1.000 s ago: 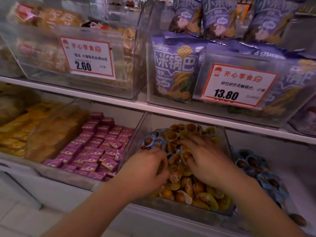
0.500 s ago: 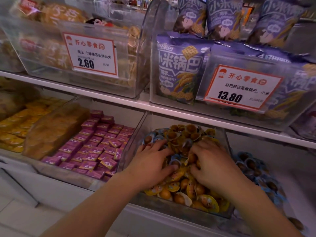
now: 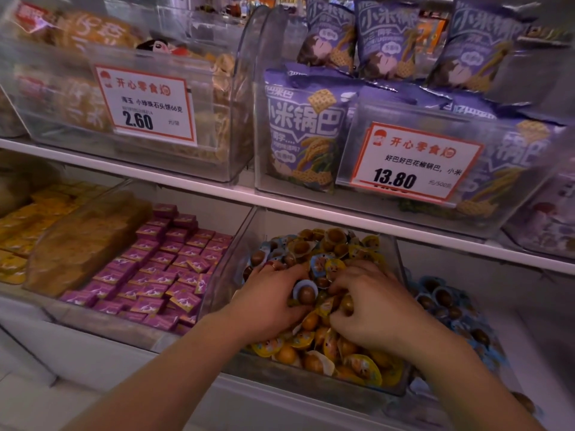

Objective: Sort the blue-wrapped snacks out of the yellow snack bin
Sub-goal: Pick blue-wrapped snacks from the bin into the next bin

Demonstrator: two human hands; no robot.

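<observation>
Both hands had pushed deeper into the pile since the earlier frames, the left one sliding up from the near rim to the middle of the heap. The left hand [image 3: 270, 301] lay palm down, fingers spread toward 12 o'clock, and its thumb pressed a round blue-wrapped snack with a brown centre [image 3: 305, 292] against the hand; that grip was closed on the snack, whose flat face pointed up toward the camera. Being round, it showed no clear long axis. The right hand [image 3: 371, 312] sat at 3 o'clock of the left, fingers curled down into the wrappers; the fingertips were buried, so I could not tell whether its grip held anything.

The clear plastic bin of yellow-wrapped snacks [image 3: 314, 385] stood on the lower shelf, with more blue wrappers mixed in along its far edge at 12 o'clock. The hands hid much of the pile's middle. At 3 o'clock, a neighbouring heap of blue-wrapped snacks [image 3: 445, 301] was partly cut off by the right forearm and blurred. At 9 o'clock lay purple square packets [image 3: 161, 269]. Above, the white price tag reading 13.80 [image 3: 413, 161] fronted purple snack bags [image 3: 306, 132].
</observation>
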